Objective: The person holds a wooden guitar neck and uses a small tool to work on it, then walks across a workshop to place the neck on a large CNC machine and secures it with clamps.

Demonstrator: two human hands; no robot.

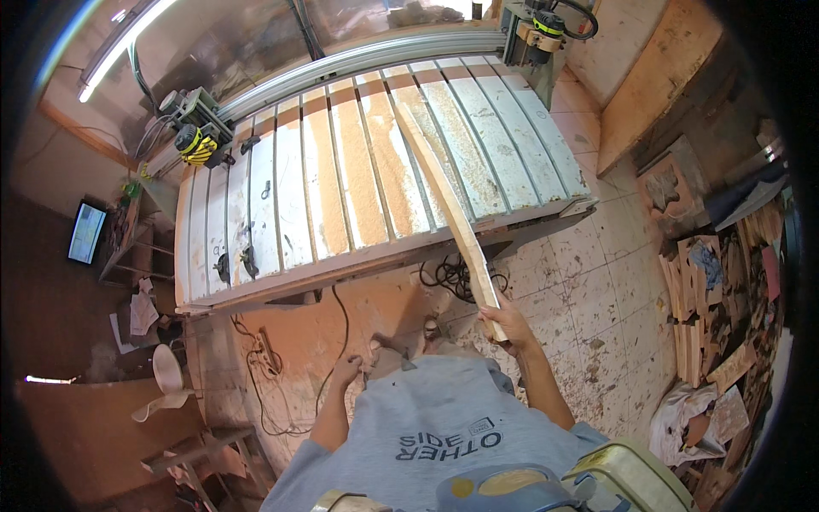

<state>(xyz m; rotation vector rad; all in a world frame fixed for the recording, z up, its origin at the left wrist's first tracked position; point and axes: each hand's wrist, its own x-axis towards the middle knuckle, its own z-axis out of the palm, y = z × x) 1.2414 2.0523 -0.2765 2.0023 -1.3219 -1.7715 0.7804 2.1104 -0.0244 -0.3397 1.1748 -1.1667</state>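
Observation:
A long, narrow wooden strip (456,218) slants from my right side across the white slatted bed of a CNC machine (290,224). Its far part lies over the slats, and its near end sticks out past the bed's front edge. My right hand (507,324) is closed around that near end. Down by my left side, away from the bed, my left hand (346,370) hangs with its fingers curled and nothing visible in them. Orange-brown sawdust (345,175) covers the middle slats around the strip's left side.
Black clamps (248,261) sit on the bed's left part. A metal gantry rail (367,78) spans the back, with a tool head (196,145) at its left. Cables (264,363) trail over the tiled floor. Wood offcuts (689,307) are piled at right; a monitor (86,232) stands at left.

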